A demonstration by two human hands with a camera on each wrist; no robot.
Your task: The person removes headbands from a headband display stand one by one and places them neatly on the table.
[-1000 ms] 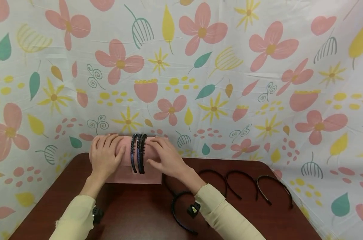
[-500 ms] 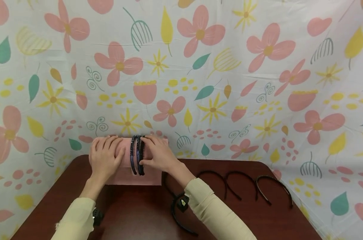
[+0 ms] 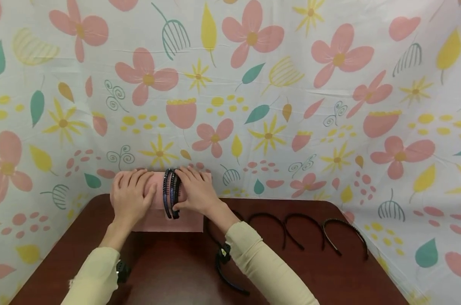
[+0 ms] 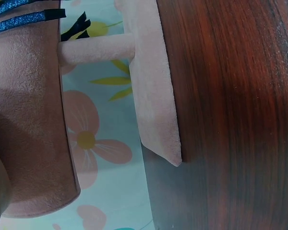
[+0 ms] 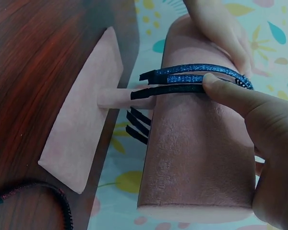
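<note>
A pink plush headband stand [image 3: 180, 226], a padded roll on a post and flat base, stands at the back of the table. Three dark headbands [image 5: 187, 69] sit side by side round the roll's middle, two with blue glitter and one plain black. At the roll's left end my left hand [image 3: 129, 199] holds it, fingers over the top and thumb in front. My right hand [image 3: 200, 192] grips the rightmost black headband, its thumb on the front in the right wrist view. Fingertips of the right hand reach over the top of the roll, partly hidden from view.
Several headbands lie in a row on the dark wooden table [image 3: 329, 279], the rightmost headband [image 3: 344, 220] near the right edge. Another headband [image 3: 232, 285] lies closer in, partly under my right wrist. A floral curtain [image 3: 253, 101] hangs directly behind the stand.
My right hand has moved left from the roll's right part onto the black headband, and the headbands now sit closer together. My left hand stays on the roll.
</note>
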